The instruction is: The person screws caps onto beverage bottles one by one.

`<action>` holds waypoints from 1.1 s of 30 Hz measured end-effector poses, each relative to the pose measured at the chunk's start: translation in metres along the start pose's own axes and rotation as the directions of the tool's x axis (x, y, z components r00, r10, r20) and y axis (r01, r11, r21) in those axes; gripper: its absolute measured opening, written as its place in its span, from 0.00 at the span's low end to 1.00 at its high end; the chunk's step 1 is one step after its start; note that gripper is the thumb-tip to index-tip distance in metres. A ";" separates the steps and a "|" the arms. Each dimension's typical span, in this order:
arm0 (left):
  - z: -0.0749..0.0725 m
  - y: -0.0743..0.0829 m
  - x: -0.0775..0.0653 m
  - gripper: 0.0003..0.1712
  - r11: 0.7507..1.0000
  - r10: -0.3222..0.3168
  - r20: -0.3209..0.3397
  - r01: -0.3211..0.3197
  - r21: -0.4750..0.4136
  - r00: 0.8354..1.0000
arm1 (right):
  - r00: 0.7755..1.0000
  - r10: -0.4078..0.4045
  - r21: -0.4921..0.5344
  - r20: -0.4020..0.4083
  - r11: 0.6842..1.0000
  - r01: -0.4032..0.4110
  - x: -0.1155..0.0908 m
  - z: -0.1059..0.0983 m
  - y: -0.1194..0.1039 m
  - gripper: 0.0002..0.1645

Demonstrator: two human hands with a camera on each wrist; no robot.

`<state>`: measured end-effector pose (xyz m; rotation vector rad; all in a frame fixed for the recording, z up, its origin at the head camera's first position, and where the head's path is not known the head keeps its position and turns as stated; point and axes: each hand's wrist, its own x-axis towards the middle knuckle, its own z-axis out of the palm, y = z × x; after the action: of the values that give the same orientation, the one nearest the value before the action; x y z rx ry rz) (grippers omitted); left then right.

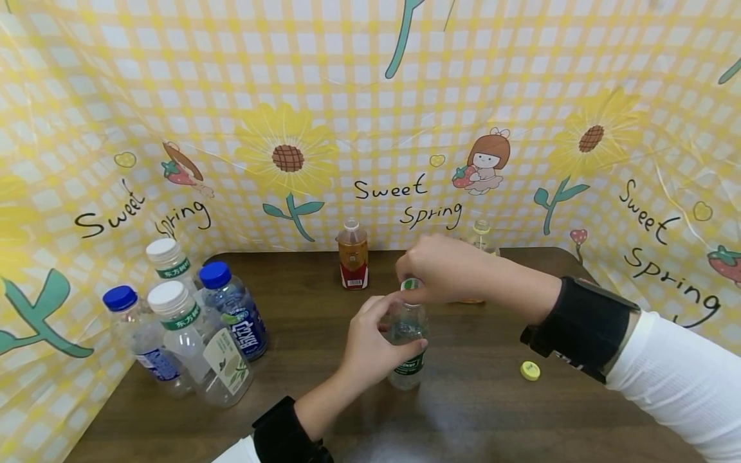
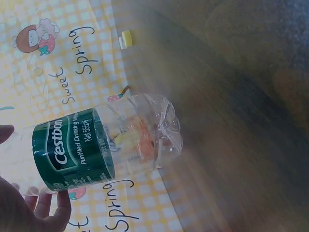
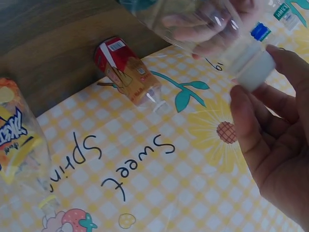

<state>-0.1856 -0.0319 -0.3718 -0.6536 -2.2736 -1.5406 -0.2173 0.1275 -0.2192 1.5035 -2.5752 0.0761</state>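
A clear C'estbon water bottle with a green label stands upright at the middle of the table. My left hand grips its body from the left, the thumb across the near side. Over the top, my right hand pinches the white cap at the bottle's neck between thumb and fingers. Whether the cap is tight or loose on the neck cannot be told. In the left wrist view the green label shows clearly, and the bottle looks empty.
Several capped empty bottles cluster at the left, one with a white cap, one with a blue cap. Behind stand a capless red-and-brown bottle and an orange-labelled bottle. A yellow cap lies at right. A checked cloth surrounds the table.
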 end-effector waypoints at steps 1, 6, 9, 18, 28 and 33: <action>0.000 0.000 0.000 0.36 1.000 -0.001 0.000 0.001 0.000 1.000 | 1.000 0.022 -0.013 -0.004 1.000 -0.022 0.000 0.001 0.000 0.11; 0.001 -0.001 -0.001 0.36 1.000 0.007 -0.001 -0.006 0.012 1.000 | 0.992 0.125 -0.039 0.021 0.991 -0.124 -0.002 0.003 -0.003 0.14; 0.002 -0.001 -0.002 0.37 1.000 0.012 -0.003 -0.012 0.012 1.000 | 0.994 0.109 0.019 0.020 0.994 -0.110 -0.005 -0.002 -0.002 0.13; 0.001 -0.001 -0.003 0.39 1.000 -0.005 -0.002 0.005 0.002 1.000 | 0.993 -0.098 0.217 0.059 0.973 0.083 -0.012 -0.013 0.002 0.14; 0.003 0.000 -0.005 0.39 1.000 -0.007 0.002 0.007 -0.006 1.000 | 0.996 -0.087 0.210 0.034 0.974 0.078 -0.016 -0.007 0.003 0.15; 0.003 0.001 -0.005 0.39 1.000 -0.001 0.009 0.001 -0.013 1.000 | 0.994 -0.095 0.207 0.051 0.975 0.082 -0.018 -0.003 0.003 0.16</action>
<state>-0.1809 -0.0302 -0.3747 -0.6644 -2.2730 -1.5581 -0.2109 0.1448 -0.2187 1.7136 -2.6110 0.2974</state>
